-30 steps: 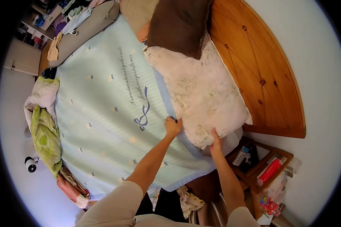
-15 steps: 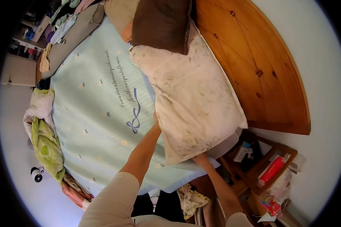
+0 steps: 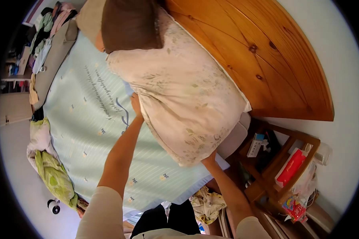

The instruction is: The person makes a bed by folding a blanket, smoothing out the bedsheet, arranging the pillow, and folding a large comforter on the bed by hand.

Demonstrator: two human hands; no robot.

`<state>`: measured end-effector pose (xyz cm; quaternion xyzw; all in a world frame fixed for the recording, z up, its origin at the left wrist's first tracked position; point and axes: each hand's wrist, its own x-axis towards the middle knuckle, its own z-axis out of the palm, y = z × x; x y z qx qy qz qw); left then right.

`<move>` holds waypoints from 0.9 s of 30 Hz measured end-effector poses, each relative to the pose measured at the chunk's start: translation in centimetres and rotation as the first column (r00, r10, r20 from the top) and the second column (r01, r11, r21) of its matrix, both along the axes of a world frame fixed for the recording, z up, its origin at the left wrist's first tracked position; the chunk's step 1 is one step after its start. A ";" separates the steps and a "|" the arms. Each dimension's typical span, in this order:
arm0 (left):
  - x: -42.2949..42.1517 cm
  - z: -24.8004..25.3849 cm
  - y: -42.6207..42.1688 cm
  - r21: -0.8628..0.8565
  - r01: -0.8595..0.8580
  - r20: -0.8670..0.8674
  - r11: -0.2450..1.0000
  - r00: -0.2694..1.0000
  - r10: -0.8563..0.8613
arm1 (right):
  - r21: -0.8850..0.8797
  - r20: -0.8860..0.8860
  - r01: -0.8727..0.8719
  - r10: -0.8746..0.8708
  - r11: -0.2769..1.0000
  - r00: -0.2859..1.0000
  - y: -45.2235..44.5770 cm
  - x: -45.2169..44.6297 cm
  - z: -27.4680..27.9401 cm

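While against both hands [image 3: 136, 104] [image 3: 209, 157], pillow [image 3: 187, 95] lengthwise along headboard [image 3: 267, 59].

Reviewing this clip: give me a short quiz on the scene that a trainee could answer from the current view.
1. What colour is the cushion overlapping the far end of the floral pillow? A) green B) brown C) red
2. True or false: the left hand and right hand are both at the floral pillow's edges.
3. Fill in: the printed ribbon on the bed cover is nearer the ____ hand.

Key: 1. B; 2. true; 3. left
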<state>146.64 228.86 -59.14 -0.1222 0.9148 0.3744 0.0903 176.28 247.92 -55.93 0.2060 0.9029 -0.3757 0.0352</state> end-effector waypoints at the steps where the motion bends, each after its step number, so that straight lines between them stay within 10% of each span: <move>1: -0.2 2.4 0.8 0.015 0.037 0.002 0.999 0.999 -0.037 | 0.025 -0.062 -0.050 0.051 0.998 0.997 0.7 0.1 -0.2; 3: -1.6 -3.3 -2.0 0.611 -0.240 0.153 0.754 0.971 0.185 | 0.083 -0.186 -0.150 0.163 0.985 0.969 1.9 0.3 -0.7; 5: -2.3 -4.8 -3.4 0.854 -0.504 0.490 0.130 0.863 0.126 | -0.128 -0.088 -0.009 -0.002 0.992 0.996 1.2 0.4 -3.0; 7: -2.7 -9.0 -5.1 0.841 -0.414 0.367 0.347 0.909 0.197 | -0.549 -0.060 0.159 -0.228 0.821 0.972 1.1 0.5 -4.3; 9: -2.2 -12.2 -6.2 0.774 -0.339 0.261 0.536 0.940 0.218 | -0.958 0.047 0.181 -0.499 0.224 0.866 1.4 1.1 -5.0; 14: 0.1 -8.1 -4.5 0.644 -0.043 0.038 0.764 0.999 0.024 | -0.620 0.106 0.099 -0.042 0.778 0.993 2.6 2.9 -9.5; 18: 1.0 -2.9 -2.7 0.020 0.335 -0.019 0.942 0.942 -0.335 | -0.740 -0.022 0.038 -0.081 0.671 0.996 4.1 1.2 -6.4; 19: 1.1 -2.9 -2.6 0.429 0.160 0.069 0.889 0.976 -0.209 | -0.789 -0.048 0.038 -0.123 0.613 0.991 4.6 0.7 -5.3; 21: 1.3 -2.7 -1.6 0.908 -0.291 0.335 0.300 0.936 -0.107 | -0.745 -0.044 0.015 -0.073 0.667 0.996 6.1 0.1 -4.2; 24: 1.0 -1.4 0.9 0.906 -0.225 0.296 0.359 0.942 -0.158 | -0.198 0.108 -0.279 0.304 0.940 0.947 8.5 -0.1 -3.3; 27: 0.3 0.6 3.9 0.658 0.106 0.122 0.745 0.962 -0.245 | 0.174 0.087 -0.491 0.483 0.854 0.871 11.4 1.2 -5.2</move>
